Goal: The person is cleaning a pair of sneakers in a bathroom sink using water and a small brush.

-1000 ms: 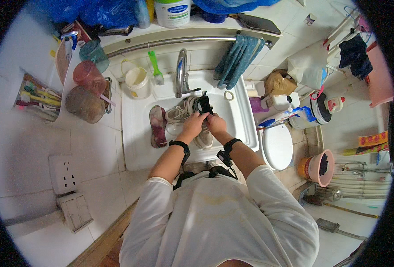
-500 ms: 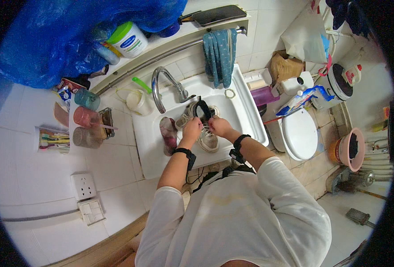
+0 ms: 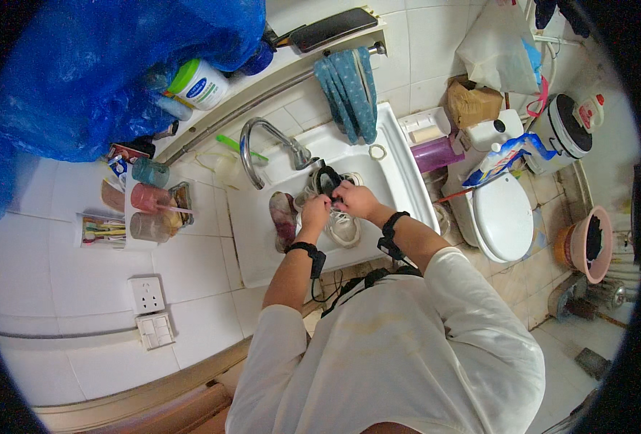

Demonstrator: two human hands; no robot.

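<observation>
A pair of off-white sneakers lies in the white sink, with the toe of the nearer sneaker showing below my hands. Behind my fingers the dark opening of a shoe is visible, and part of the other pale shoe is mostly covered. My left hand is closed at the shoe's lacing. Beside it my right hand pinches there too, its fingers curled over the laces. The lace itself is largely hidden by my fingers. An oblong, reddish and beige stained item lies on the sink's left side.
A curved chrome faucet arches over the sink. A pale cup and a green-handled brush stand behind left. A blue towel hangs from the rail. The toilet stands at right; cups sit on the left wall.
My hands have come closer together over the sneaker, my right hand moving slightly up over the shoe. The whole view has shifted a little.
</observation>
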